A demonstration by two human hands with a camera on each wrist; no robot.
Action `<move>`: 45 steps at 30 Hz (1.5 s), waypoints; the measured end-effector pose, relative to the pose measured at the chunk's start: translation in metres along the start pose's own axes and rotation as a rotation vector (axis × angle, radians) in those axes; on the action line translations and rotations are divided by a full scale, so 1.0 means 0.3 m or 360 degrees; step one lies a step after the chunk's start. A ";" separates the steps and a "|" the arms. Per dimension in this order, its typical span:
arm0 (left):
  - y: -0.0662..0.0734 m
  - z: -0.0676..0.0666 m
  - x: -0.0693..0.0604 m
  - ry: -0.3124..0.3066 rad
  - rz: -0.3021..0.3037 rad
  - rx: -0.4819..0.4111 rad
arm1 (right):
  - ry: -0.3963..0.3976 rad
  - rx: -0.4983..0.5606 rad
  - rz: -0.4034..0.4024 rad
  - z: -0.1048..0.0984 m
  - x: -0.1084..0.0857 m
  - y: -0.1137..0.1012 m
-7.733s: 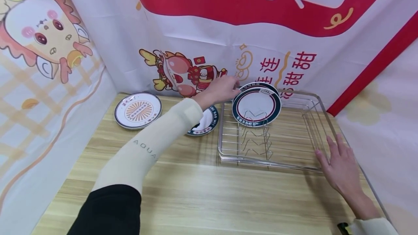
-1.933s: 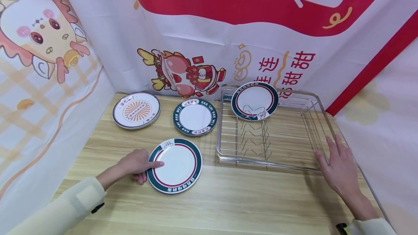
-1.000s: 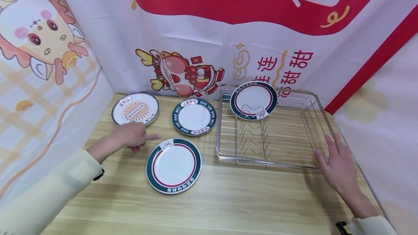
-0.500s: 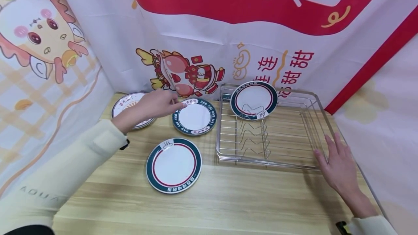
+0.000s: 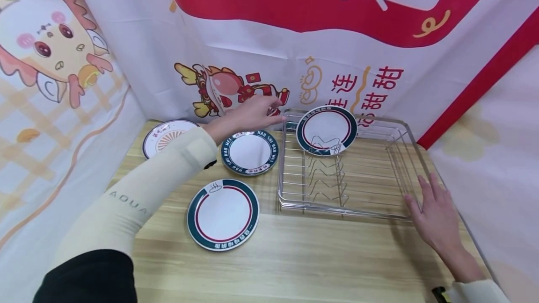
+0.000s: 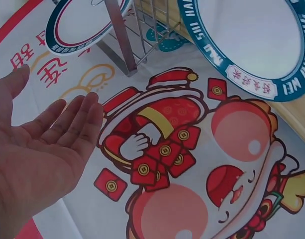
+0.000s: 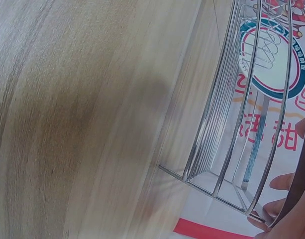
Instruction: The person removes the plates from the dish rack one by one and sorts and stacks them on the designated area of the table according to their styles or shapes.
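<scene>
My left hand [image 5: 252,115] is raised at the back above the small green-rimmed plate [image 5: 250,152], its fingers extended and holding nothing. In the left wrist view, the palm of the left hand [image 6: 52,154] faces up. Ahead of its fingertips, one white plate with a dark green rim [image 5: 326,130] stands tilted at the back of the metal dish rack [image 5: 353,212]. My right hand [image 5: 435,221] holds the rack's right rim. Its fingers [image 7: 282,181] reach over the bar in the right wrist view. A larger green-rimmed plate [image 5: 223,215] lies flat on the table.
A stack of white plates with an orange sunburst [image 5: 168,137] sits at the back left, partly hidden by the left sleeve [image 5: 168,174]. A printed cloth [image 5: 236,41] hangs behind the wooden table [image 5: 294,265]. Wire dividers [image 5: 326,172] run along the rack's left part.
One of two plates in the rack was moved to the table at front left and let go. My left hand then went back and right toward the rack. The right hand stayed put.
</scene>
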State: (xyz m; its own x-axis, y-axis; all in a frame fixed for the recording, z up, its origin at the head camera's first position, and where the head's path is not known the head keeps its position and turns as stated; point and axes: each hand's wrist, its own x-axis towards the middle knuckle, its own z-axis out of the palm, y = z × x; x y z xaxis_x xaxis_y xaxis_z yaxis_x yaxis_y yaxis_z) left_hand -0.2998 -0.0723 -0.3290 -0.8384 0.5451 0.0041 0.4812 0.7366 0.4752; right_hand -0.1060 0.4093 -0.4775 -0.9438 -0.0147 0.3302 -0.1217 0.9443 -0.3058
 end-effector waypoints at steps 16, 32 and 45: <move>0.076 0.087 0.242 -0.0084 0.0087 -0.0009 | -0.0021 -0.0002 -0.0003 -0.007 0.000 -0.006; 0.132 0.195 0.376 -0.0047 0.0082 -0.0016 | -0.0029 -0.0014 0.0000 -0.016 0.004 -0.018; 0.150 0.248 0.416 -0.0128 -0.0006 0.0016 | -0.0014 -0.0011 -0.0011 -0.012 0.005 -0.017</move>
State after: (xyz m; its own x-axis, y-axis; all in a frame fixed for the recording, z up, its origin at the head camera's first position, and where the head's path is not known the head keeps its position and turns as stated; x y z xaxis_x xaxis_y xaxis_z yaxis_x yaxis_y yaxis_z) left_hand -0.3638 0.0587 -0.3724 -0.8169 0.5727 -0.0686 0.4812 0.7423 0.4664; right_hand -0.1058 0.4056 -0.4721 -0.9456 -0.0238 0.3244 -0.1259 0.9464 -0.2975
